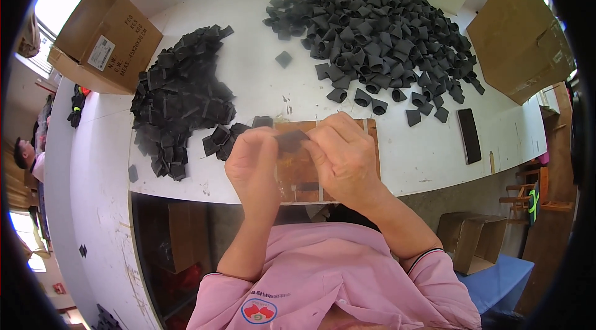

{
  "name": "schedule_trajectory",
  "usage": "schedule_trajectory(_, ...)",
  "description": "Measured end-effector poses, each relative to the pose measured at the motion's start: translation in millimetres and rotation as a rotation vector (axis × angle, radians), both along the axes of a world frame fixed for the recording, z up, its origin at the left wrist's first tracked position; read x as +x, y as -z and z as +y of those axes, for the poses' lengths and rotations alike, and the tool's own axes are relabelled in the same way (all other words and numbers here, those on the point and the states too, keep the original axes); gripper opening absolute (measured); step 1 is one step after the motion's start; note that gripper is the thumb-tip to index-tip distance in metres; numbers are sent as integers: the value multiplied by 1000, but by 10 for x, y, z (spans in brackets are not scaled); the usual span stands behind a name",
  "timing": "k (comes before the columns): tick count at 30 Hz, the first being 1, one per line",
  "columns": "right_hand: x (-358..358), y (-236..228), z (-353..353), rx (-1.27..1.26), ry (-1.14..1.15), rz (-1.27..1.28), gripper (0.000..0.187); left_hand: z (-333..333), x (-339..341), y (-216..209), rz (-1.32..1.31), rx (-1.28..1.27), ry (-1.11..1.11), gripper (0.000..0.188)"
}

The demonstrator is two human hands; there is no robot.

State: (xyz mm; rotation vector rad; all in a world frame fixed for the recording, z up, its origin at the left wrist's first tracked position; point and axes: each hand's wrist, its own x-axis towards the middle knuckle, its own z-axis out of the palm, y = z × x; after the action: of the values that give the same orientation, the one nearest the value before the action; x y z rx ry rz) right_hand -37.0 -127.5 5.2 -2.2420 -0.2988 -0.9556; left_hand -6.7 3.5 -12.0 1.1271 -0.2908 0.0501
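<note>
Above the reddish-brown rectangular board set at the near edge of the white worktable, I've got both bare hands up close together, with one small, dark grey, soft-looking flat piece right between them. And here's the relation I'm reading: its longer axis looks to run roughly nine to three o'clock, straight across from hand to hand, though blur softens the edges. At the three o'clock end, the right hand has thumb and forefinger pinched on the piece, clear contact. Over at nine o'clock, the left hand curls up against the other end, equally near, but from this feed I cannot tell whether its fingers are gripping or just steadying. Looking out from the hands: a big heap of dark grey, open-ended tubular pieces at one o'clock, a mound of flatter black pieces at ten, a loose black cluster just beside the left hand at nine, one lone dark grey square at twelve, and a black slab-shaped phone at three, well apart.
</note>
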Motion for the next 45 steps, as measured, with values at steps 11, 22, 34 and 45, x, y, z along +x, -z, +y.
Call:
schedule_trajectory(11, -264, 323, -196, 1086, -209, 654, 21, 177, 1029, 1091, -349, 1574, -288, 15)
schedule_trajectory(22, -399, 563, 5, 1208, -374, 1035, 28, 214, 414, 614, -193, 507, 10, 17)
schedule_trajectory(34, -310, 421, 163, 1777, -463, 930, 14, 292, -365, 702, -651, 683, -222, 16)
schedule_trajectory(45, -418, 518, 74, 1262, -272, 647, 9, 171, -385, 352, -68, 236, -49, 23)
